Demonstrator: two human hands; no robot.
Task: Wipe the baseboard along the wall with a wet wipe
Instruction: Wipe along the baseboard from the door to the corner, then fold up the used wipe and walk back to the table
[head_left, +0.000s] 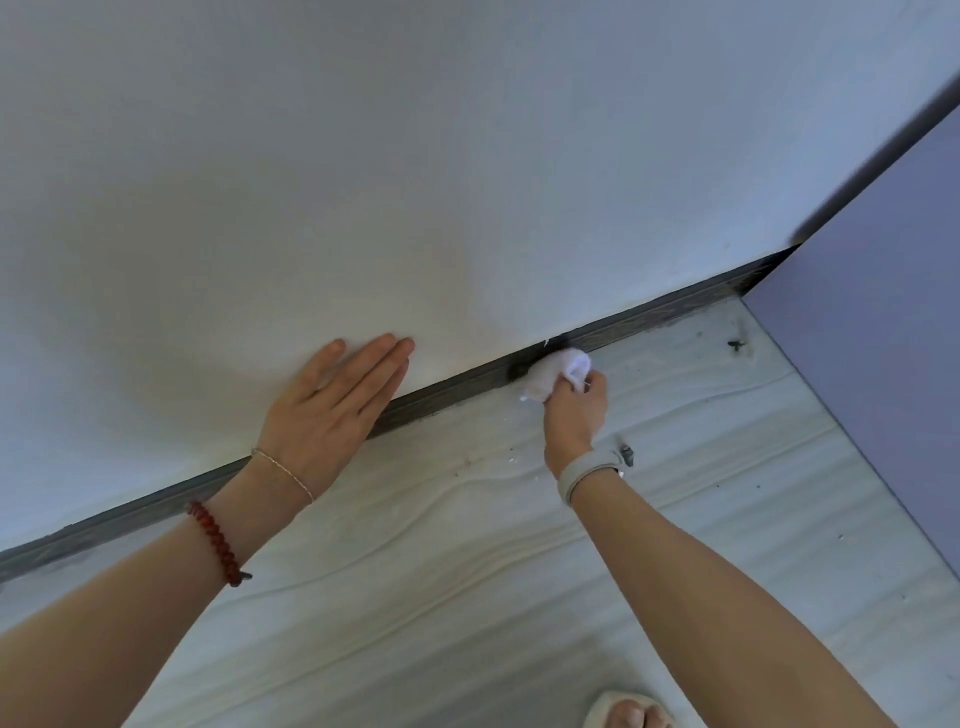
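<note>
A dark grey baseboard (670, 312) runs diagonally along the foot of the white wall (415, 182), from lower left to upper right. My right hand (574, 410) grips a bunched white wet wipe (556, 371) and holds it against the baseboard near the middle of the view. My left hand (332, 410) lies flat on the wall just above the baseboard, fingers straight and together. It covers a short stretch of the baseboard.
The floor (467, 571) is pale with a wood-grain pattern and carries dark specks and a small dark scrap (736, 344). A bluish panel (872, 364) stands at the right and meets the baseboard's far end. A foot in a slipper (628, 713) shows at the bottom edge.
</note>
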